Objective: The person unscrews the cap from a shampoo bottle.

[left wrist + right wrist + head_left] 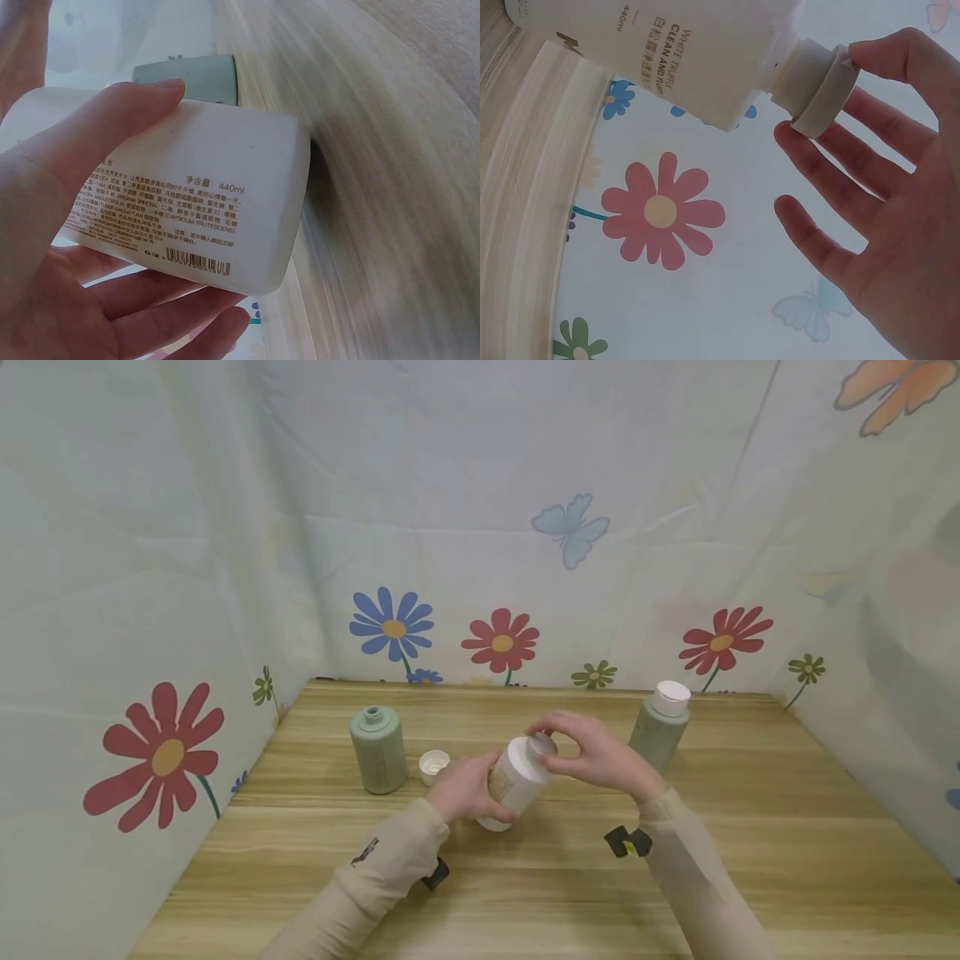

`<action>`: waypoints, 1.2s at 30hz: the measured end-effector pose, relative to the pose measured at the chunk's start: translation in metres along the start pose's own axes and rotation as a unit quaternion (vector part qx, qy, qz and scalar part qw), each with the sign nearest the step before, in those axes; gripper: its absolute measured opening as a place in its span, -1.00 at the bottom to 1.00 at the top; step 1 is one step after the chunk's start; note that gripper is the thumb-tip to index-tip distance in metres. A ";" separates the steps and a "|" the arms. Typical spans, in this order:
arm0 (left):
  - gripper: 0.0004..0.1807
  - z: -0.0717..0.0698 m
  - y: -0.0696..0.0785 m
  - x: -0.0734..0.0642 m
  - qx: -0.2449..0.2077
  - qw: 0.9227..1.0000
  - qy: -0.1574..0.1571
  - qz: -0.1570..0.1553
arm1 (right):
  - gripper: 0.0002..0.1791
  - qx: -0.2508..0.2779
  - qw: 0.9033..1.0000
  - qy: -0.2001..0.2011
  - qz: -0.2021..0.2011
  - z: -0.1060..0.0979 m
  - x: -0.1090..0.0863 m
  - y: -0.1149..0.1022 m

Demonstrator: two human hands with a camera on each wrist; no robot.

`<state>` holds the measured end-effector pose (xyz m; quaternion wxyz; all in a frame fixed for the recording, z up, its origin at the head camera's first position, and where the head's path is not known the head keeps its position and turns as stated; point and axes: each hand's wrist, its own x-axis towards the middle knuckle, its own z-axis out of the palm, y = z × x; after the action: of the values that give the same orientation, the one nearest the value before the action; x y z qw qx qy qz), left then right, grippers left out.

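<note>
White btl. (521, 778) is held tilted, top toward R, over the mid worktop (757, 852), w/ its body gripped by the L hand (467, 787) and the cap (823, 90) at its neck pinched btwn. thumb & fingers of the R hand (597, 755). At L, an uncapped green btl. (379, 757) is stood upright, w/ a loose white lid (434, 765) laid open side up just beside it. At R, a capped green btl. (662, 728) is partly hidden behind the R hand.
</note>
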<state>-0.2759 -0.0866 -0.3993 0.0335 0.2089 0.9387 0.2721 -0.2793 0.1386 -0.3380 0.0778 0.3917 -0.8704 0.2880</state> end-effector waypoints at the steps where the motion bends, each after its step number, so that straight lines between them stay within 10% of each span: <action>1: -0.28 0.000 0.000 0.000 0.000 1.000 0.000 0.000 | -0.61 0.000 1.000 -0.001 -0.002 0.000 0.000 0.000; 36: -0.30 -0.001 0.003 0.001 0.004 1.000 -0.004 -0.003 | -0.56 -0.001 1.000 -0.001 -0.001 -0.005 -0.002 0.001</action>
<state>-0.2759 -0.0848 -0.3968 0.0373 0.2071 0.9404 0.2671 -0.2791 0.1426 -0.3348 0.0775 0.3929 -0.8704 0.2863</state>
